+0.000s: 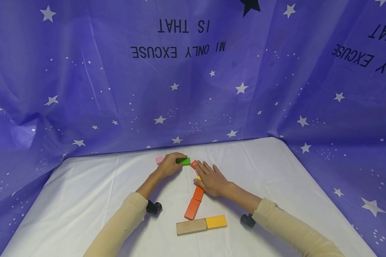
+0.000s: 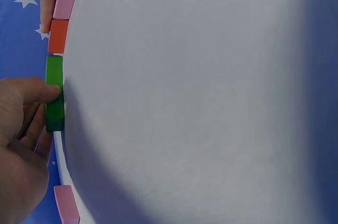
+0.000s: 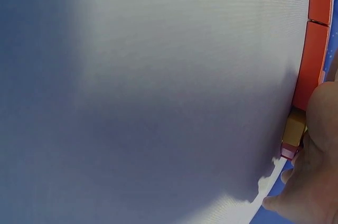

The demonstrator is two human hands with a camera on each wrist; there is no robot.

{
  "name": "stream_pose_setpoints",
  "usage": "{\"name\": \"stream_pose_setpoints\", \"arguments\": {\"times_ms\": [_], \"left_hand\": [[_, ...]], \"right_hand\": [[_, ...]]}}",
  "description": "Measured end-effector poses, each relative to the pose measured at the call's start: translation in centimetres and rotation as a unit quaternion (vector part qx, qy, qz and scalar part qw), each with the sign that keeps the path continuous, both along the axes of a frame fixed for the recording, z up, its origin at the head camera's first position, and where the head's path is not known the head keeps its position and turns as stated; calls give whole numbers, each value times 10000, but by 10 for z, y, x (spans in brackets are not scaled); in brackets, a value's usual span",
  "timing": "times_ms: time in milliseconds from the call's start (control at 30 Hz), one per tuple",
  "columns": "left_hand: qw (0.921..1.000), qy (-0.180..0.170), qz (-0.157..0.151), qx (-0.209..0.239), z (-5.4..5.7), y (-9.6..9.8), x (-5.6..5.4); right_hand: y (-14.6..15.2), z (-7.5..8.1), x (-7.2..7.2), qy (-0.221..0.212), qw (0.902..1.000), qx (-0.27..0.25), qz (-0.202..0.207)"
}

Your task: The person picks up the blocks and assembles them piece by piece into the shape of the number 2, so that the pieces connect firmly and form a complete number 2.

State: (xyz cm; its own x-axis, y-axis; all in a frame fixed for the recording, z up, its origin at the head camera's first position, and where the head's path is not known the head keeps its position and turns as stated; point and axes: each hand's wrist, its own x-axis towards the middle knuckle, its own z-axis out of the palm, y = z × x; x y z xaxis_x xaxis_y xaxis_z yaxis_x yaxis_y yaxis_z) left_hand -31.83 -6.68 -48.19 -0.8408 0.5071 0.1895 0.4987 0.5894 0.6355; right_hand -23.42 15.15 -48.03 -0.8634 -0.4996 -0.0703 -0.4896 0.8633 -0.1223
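My left hand (image 1: 169,165) pinches a green block (image 1: 184,161) between thumb and fingers on the white tabletop; the left wrist view shows the thumb across its side. Just right of it sits a small orange-red block (image 1: 194,164), a narrow gap between them. My right hand (image 1: 213,182), fingers fairly straight, lies over the line of blocks, partly covering a small pink block (image 2: 65,2) and a yellow block (image 3: 294,128). Two longer orange-red blocks (image 1: 192,209) continue the line toward me, end to end. A separate pink block (image 1: 159,160) lies left of my left hand.
Nearer me, a plain wooden block (image 1: 191,226) and a yellow block (image 1: 216,222) lie end to end. The white cloth (image 1: 93,200) covers the table. A purple star-patterned curtain (image 1: 193,92) hangs behind and at both sides.
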Motion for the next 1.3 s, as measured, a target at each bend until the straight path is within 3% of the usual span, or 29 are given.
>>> {"name": "stream_pose_setpoints", "arguments": {"times_ms": [433, 867, 1133, 1300], "left_hand": [[9999, 121, -54, -47, 0, 1, 4], [9999, -107, 63, -108, 3, -4, 0], [9989, 85, 234, 409, 11, -21, -2], [9973, 90, 313, 652, 8, -39, -3]], "right_hand": [[0, -2, 0, 4, 10000, -26, 0], [-1, -3, -1, -24, 10000, 49, -8], [-1, -1, -1, -58, 10000, 42, 14], [0, -1, -2, -93, 9999, 41, -3]]}}
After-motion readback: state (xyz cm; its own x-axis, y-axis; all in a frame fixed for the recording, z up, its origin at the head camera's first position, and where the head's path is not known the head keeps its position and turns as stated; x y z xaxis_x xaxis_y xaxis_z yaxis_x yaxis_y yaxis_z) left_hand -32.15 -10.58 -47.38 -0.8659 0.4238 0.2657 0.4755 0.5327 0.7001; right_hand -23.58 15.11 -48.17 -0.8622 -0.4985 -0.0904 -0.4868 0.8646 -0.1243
